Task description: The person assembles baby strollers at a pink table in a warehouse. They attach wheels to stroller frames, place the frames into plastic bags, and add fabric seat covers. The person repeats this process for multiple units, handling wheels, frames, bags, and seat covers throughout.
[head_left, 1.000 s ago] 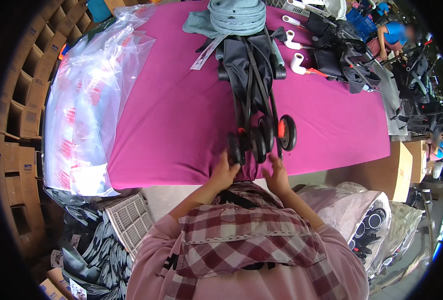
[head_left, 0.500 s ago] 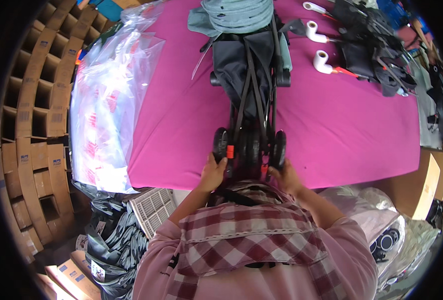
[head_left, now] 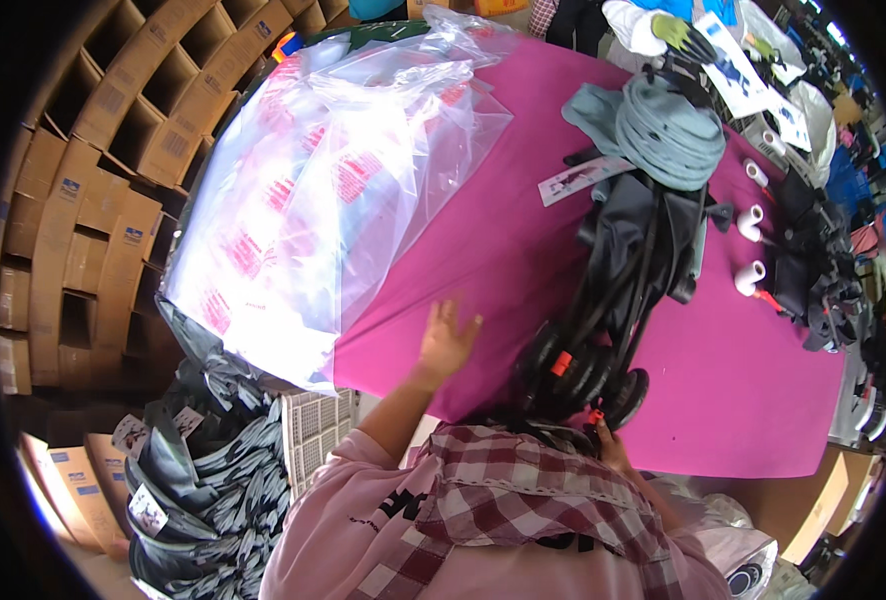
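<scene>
Folded stroller [head_left: 635,290] lying unbagged on pink counter [head_left: 483,240]; right hand [head_left: 611,447] gripping its near wheel end, left hand [head_left: 447,338] released, reaching toward plastic bags [head_left: 323,190] at left

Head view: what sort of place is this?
Most likely a packing or assembly workshop for strollers. A folded stroller lies on a pink-covered table, beside a pile of clear plastic bags, with stacked cardboard boxes along the left wall.
</scene>
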Tool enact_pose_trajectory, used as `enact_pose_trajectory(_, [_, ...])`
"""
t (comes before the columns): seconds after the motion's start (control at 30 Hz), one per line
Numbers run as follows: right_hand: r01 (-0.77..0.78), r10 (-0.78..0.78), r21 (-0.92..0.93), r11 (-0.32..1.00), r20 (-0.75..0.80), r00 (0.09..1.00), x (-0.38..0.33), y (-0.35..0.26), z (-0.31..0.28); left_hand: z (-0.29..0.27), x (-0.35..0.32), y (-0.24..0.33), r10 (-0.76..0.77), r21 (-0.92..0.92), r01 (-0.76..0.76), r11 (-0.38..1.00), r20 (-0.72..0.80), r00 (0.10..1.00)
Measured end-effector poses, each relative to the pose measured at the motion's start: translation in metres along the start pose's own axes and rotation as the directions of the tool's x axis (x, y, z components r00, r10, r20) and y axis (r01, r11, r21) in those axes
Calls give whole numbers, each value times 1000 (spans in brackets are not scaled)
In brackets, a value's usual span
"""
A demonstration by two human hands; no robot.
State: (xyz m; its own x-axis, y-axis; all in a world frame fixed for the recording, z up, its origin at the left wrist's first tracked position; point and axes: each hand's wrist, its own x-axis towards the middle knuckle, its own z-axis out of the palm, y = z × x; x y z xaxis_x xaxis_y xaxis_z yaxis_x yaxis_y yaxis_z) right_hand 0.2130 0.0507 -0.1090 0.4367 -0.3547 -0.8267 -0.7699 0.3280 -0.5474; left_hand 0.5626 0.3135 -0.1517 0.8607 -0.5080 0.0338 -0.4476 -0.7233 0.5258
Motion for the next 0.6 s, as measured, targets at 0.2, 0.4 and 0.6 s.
enact_pose_trajectory(0.2, [25,110,385,922,-323,940,-22,17,26,-152,106,-95,-265,77,281,957,-169,949])
enact_pose_trajectory(0.4, [454,-95,177,873,-852,515,-51,-5,9,-109,69,-157,-283,304,267,915,10,959])
enact_pose_trajectory(0.6, [567,-625,-323,758,-607,490,-73,-128,88,-54,46,-136,-79,-165,49,985,-180,981])
